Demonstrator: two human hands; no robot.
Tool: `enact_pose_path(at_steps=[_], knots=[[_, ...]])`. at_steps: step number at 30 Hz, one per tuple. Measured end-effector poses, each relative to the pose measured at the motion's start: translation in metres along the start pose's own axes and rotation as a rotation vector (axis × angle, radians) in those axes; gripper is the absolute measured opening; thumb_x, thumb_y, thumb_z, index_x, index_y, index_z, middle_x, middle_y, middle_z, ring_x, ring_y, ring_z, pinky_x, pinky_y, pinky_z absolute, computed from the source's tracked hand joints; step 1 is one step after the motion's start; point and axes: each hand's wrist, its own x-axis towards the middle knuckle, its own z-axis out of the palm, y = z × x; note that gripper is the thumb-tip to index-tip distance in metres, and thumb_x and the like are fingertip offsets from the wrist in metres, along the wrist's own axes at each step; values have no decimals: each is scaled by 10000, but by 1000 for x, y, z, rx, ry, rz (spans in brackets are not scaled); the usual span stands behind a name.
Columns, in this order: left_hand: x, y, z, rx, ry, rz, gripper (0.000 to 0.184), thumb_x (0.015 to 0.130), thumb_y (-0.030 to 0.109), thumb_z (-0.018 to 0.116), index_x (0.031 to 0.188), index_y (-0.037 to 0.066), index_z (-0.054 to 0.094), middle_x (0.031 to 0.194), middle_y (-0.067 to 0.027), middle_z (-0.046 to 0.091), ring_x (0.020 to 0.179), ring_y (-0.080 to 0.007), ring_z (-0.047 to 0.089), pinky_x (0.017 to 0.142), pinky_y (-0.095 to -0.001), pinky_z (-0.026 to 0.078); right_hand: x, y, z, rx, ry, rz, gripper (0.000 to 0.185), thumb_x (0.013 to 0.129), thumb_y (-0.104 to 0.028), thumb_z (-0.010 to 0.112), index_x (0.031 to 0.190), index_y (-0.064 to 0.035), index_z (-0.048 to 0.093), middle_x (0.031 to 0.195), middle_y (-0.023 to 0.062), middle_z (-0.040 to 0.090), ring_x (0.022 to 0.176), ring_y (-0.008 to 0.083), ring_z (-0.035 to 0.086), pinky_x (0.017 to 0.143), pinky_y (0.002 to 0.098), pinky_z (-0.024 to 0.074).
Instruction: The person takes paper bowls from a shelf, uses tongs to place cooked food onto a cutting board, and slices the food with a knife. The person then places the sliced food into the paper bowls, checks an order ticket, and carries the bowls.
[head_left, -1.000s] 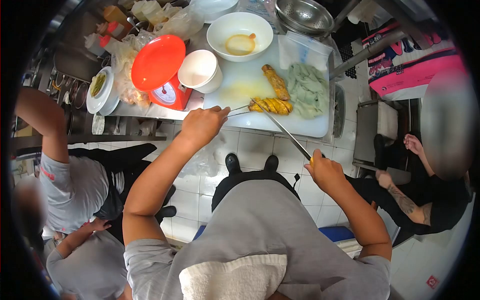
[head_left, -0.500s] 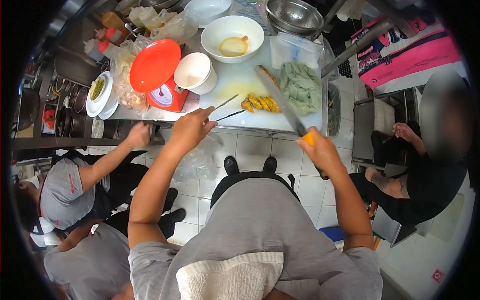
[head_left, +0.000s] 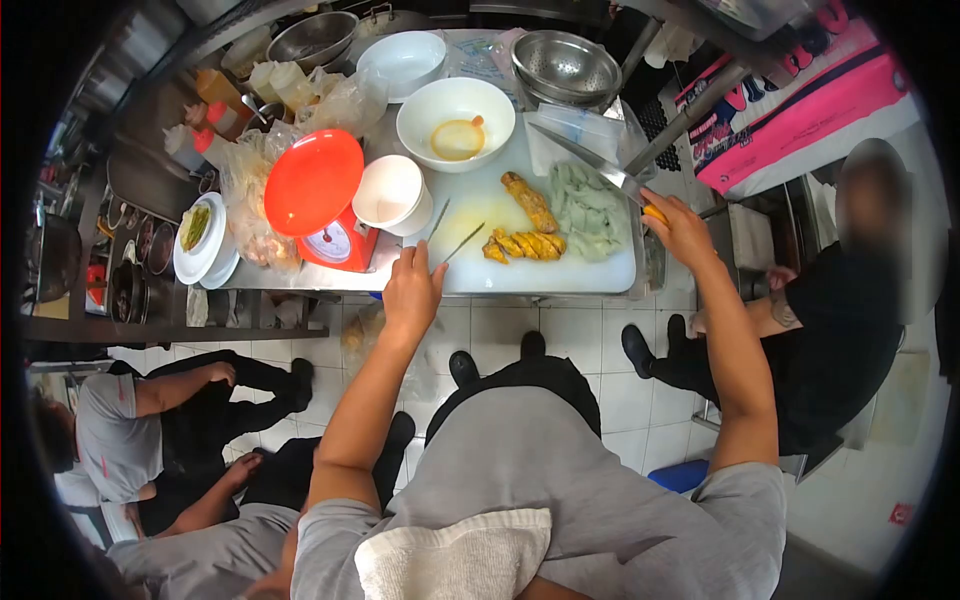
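Left hand (head_left: 413, 290) curled in grip; right hand (head_left: 682, 232) curled, farther forward; left forearm (head_left: 372, 395), right forearm (head_left: 735, 330) extended, slanting inward

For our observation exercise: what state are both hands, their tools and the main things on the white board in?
Left hand: gripping tongs
Tongs: open, tips apart
Right hand: gripping knife
Knife: raised, off food
Near food piece: sliced
Far food piece: apparently uncut
Front bowl: upright, yellowish residue or liquid inside
Cloth: crumpled

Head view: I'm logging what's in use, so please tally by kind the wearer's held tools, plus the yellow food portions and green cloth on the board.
Knife, in the right hand: 1
Tongs, in the left hand: 1
Food, one sliced portion and one unsliced-looking portion: 2
Green cloth: 1
Total: 5
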Motion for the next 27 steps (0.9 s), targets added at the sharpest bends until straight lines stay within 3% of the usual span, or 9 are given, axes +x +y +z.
enact_pose_path(at_steps=[2,9,12,15,19,27], knots=[[4,2,7,44,-6,2,509,793,221,738,1216,0,561,1094,-155,585,976,-328,588,754,-426,510,23,9,19,72,71,-109,440,877,-282,645,1302,-218,550,993,99,627,906,333,629,739,419,512],[13,40,-4,187,116,9,550,747,148,739,1256,42,559,1146,-129,567,1076,-294,533,844,-427,467,73,11,82,190,130,-167,354,883,-223,632,1229,-158,588,1013,111,630,934,332,624,770,424,511],[20,58,-13,26,0,129,593,737,84,722,1298,48,532,1207,-137,543,1094,-296,529,876,-418,470,71,7,75,185,94,-121,311,881,-202,631,1179,-116,601,1033,124,627,979,333,609,791,420,507],[31,67,-12,-85,-161,243,647,733,43,709,1341,53,485,1250,-141,515,1099,-305,524,905,-398,480,53,-29,41,162,197,-141,304,853,-188,665,1135,-88,607,1023,133,623,1016,325,591,811,406,505],[46,64,-1,-46,-326,383,730,736,47,708,1398,74,401,1309,-142,480,1117,-316,520,888,-377,514,10,-85,57,416,38,-308,426,755,-196,759,1116,-64,578,1055,114,578,987,315,579,793,396,516],[73,59,10,-54,-470,510,708,758,55,694,1397,64,392,1315,-143,488,1142,-320,517,875,-375,525,-4,-119,80,254,-91,-169,592,694,-202,796,1186,-67,496,1050,109,551,981,311,577,759,409,521]])
